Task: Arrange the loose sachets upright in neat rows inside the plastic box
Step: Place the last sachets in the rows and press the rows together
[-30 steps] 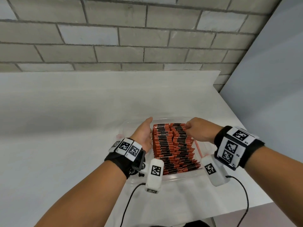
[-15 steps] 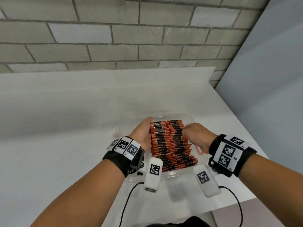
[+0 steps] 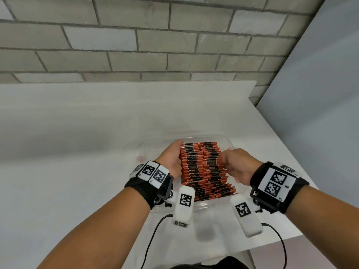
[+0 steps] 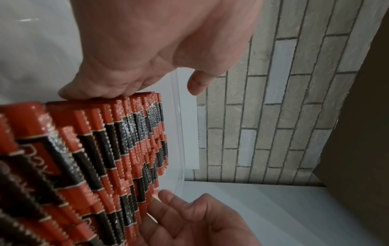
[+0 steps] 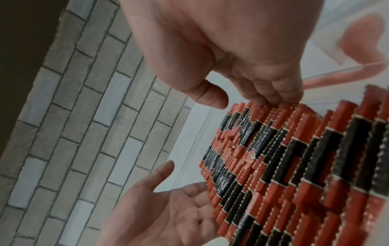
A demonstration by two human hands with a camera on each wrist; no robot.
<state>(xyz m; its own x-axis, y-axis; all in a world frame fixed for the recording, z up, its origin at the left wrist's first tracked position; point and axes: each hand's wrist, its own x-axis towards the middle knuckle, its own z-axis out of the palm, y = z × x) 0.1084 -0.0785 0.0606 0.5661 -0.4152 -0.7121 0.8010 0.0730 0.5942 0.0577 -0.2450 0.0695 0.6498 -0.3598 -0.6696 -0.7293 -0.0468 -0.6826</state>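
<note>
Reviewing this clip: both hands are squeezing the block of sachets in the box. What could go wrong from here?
1. The sachets stand in staggered, uneven rows; if the left hand and right hand press harder from the two sides, the middle might buckle upward.
2. The near rows lean toward the plastic box front wall, so letting go could let them fan flat.
3. The light box may slide on the table.

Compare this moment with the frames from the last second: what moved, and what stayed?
The right hand slid back along the right edge of the sachets toward the person, fingertips now touching mid-row instead of the far end. Nothing was picked up or released. The left hand stayed flat against the block's left side, and the plastic box and sachets kept their place.
</note>
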